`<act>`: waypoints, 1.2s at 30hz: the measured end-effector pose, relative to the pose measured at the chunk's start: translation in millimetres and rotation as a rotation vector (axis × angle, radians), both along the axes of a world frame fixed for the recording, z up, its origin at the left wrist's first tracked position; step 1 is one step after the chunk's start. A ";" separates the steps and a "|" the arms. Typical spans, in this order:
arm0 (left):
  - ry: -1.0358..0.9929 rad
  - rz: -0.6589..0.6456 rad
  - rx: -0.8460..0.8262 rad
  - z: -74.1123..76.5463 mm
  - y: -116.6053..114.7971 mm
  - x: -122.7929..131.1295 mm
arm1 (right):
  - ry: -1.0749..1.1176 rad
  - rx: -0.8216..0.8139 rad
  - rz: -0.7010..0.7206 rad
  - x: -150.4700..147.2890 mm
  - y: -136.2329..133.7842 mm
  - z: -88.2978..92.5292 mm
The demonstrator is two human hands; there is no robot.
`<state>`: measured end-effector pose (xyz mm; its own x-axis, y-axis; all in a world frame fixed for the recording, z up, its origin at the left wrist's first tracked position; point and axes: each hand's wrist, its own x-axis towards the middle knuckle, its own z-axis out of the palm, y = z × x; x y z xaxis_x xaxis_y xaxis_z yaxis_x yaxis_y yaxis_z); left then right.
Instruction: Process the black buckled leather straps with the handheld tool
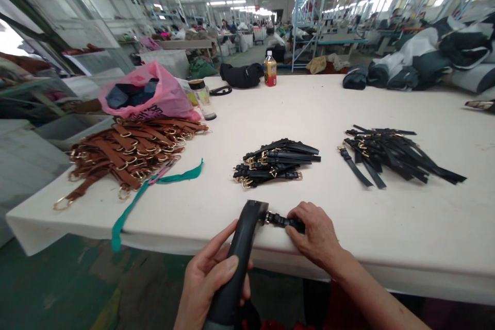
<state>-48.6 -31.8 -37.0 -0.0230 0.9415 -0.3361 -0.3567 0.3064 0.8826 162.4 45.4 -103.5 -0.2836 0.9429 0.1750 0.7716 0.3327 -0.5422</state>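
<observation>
My left hand (216, 273) is wrapped round a black hand-held tool (242, 252) shaped like a hair clipper, its wide flat head pointing up and away from me. Between the fingers of my right hand (315, 232) is a short black buckle strap (279, 219), held just above the table's front edge. The strap's buckle end meets the side of the tool's head; whether they touch I cannot tell. Beyond my hands lies a pile of black buckle straps (282, 157) with gold-coloured buckles. Farther right is a looser pile of black straps (394, 157).
On the white table (325, 108), brown straps with metal rings (127, 149) are heaped at left beside a teal ribbon (180, 178). Behind them stand a pink bag (162, 95) and a jar (203, 100). A drink bottle (270, 69) and dark rolled bundles (410, 69) line the back.
</observation>
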 end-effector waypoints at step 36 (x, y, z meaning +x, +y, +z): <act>0.003 -0.010 -0.022 -9.9 -7.1 10.7 | -0.007 0.016 0.003 0.3 0.1 -1.8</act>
